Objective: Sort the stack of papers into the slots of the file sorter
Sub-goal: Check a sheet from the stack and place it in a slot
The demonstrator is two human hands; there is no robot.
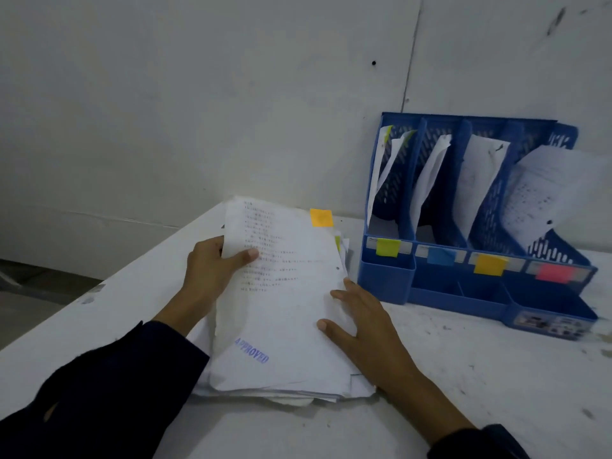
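dark sleeves (pixel 99 385) lie nearest, over the white scuffed desk (pixel 463 376). far right stands the blue plastic file sorter (pixel 440 286), papers in its slots. the stack of white printed papers (pixel 281 309) lies centre; left hand (pixel 212 263) pinches the top sheet's edge, right hand (pixel 361 323) rests flat on it.

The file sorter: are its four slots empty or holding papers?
Holding papers. The file sorter shows white sheets leaning in all four slots.

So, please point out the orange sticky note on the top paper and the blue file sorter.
orange sticky note (pixel 321 218): head view, its middle.
blue file sorter (pixel 385 279): head view, its front left wall.
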